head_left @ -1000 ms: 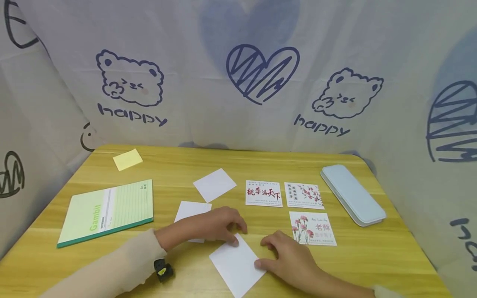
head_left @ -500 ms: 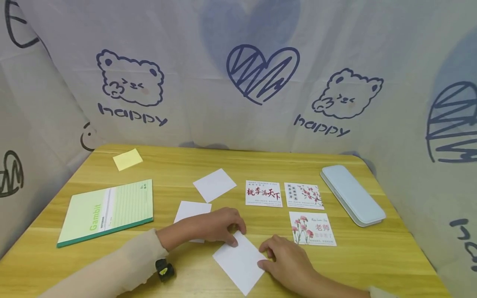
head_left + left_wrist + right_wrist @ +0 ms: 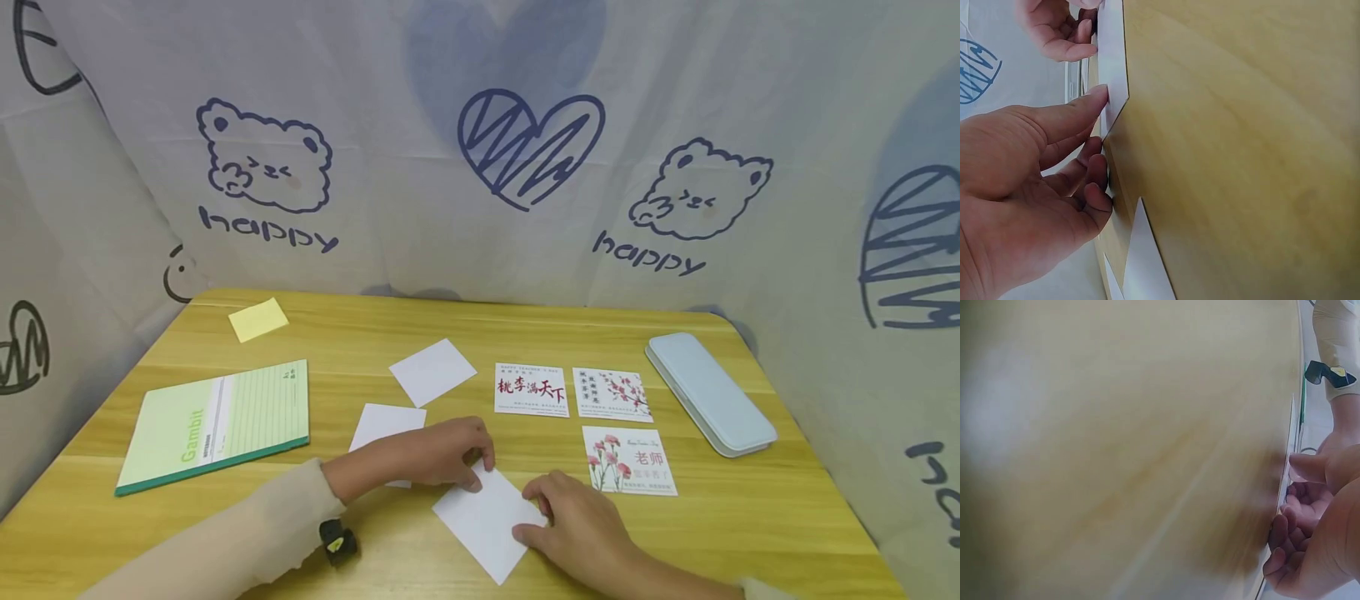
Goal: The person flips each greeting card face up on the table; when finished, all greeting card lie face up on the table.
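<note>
A plain white card (image 3: 487,527) lies turned cornerwise on the wooden table near the front. My left hand (image 3: 446,454) pinches its far corner, thumb on top and the other fingers curled at the edge. At the card's right corner my right hand (image 3: 581,521) grips it, with the thumb on the upper face. In the left wrist view the left thumb presses on the white card (image 3: 1114,56). Under my left forearm another white card (image 3: 382,423) is partly hidden. A third white card (image 3: 432,372) lies just beyond it.
Three printed cards, with red lettering (image 3: 531,390), blossoms (image 3: 612,394) and carnations (image 3: 630,461), lie right of centre. A pale blue case (image 3: 711,393) is at the right. Left stand a green notebook (image 3: 217,425) and yellow sticky notes (image 3: 258,320). A patterned curtain (image 3: 405,208) hangs behind.
The white card between my hands has turned slightly and shifted a little up and to the right. My right fingers have come to its edge. The other things stay put.
</note>
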Available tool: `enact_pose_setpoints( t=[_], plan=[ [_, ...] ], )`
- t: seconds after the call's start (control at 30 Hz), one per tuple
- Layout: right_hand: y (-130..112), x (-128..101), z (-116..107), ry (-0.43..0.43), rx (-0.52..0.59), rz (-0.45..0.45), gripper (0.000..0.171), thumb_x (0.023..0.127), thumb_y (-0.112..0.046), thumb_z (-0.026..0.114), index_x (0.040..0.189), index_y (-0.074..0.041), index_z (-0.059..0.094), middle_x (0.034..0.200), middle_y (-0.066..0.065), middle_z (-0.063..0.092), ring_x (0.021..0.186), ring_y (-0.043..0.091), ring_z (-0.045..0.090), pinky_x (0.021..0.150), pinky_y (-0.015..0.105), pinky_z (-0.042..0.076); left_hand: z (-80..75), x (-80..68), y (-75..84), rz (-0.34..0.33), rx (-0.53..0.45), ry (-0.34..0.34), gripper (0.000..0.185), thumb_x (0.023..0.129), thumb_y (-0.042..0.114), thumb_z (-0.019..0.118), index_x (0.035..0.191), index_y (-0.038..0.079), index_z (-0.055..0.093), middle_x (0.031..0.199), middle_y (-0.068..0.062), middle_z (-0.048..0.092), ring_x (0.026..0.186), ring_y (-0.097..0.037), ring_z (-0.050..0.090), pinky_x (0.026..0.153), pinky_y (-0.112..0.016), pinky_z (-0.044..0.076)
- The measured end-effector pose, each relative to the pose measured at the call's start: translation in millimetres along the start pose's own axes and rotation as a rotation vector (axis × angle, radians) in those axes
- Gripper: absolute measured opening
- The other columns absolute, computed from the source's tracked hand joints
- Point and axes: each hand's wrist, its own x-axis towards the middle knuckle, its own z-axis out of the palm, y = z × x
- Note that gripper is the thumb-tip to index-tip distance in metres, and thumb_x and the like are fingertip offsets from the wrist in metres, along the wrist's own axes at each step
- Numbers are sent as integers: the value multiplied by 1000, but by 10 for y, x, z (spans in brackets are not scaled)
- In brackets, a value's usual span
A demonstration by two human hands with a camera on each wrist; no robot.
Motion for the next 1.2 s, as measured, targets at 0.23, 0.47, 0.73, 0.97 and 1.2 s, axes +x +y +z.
enact_pose_setpoints(
  t=[0.23, 0.47, 0.73, 0.97, 1.2],
  plan=[
    [11, 9, 0, 0, -26, 0, 38, 78, -41, 85, 104, -19, 69, 79, -14, 48, 68, 1, 42, 59, 22, 34, -24, 44, -15, 4, 37, -20, 33, 84, 15, 82, 114, 17, 68, 102, 6, 55, 92, -8, 49, 87, -24, 45],
    [-3, 21, -12, 7, -4, 16, 38, 79, -42, 84, 106, -20, 67, 80, -13, 47, 68, 2, 41, 59, 22, 34, -45, 88, -31, 3, -4, -49, 21, 82, 11, 83, 96, 16, 69, 95, 7, 57, 86, -7, 50, 80, -22, 45],
    [37, 116, -47, -11, 76, 33, 25, 89, -30, 76, 110, -21, 66, 86, -14, 58, 71, 1, 49, 63, 22, 41, -73, 68, -42, 1, -69, 11, 22, 84, 9, 82, 97, 18, 67, 99, 7, 58, 91, -9, 53, 82, -24, 47],
    [114, 300, -199, 14, 295, 49, 23, 94, -13, 68, 116, -19, 66, 85, -9, 62, 68, 7, 51, 61, 22, 42, -127, 60, -121, 44, -191, 188, 26, 93, 7, 71, 118, 13, 65, 112, -1, 61, 82, -12, 55, 72, -25, 49],
    [180, 489, -475, -1, 544, -102, 36, 98, -11, 64, 133, -16, 57, 103, 8, 62, 70, 23, 61, 59, 26, 51, -352, 27, -113, 14, -377, 404, 33, 93, 11, 73, 125, 13, 65, 111, -3, 60, 89, -15, 60, 77, -29, 51]
  ],
)
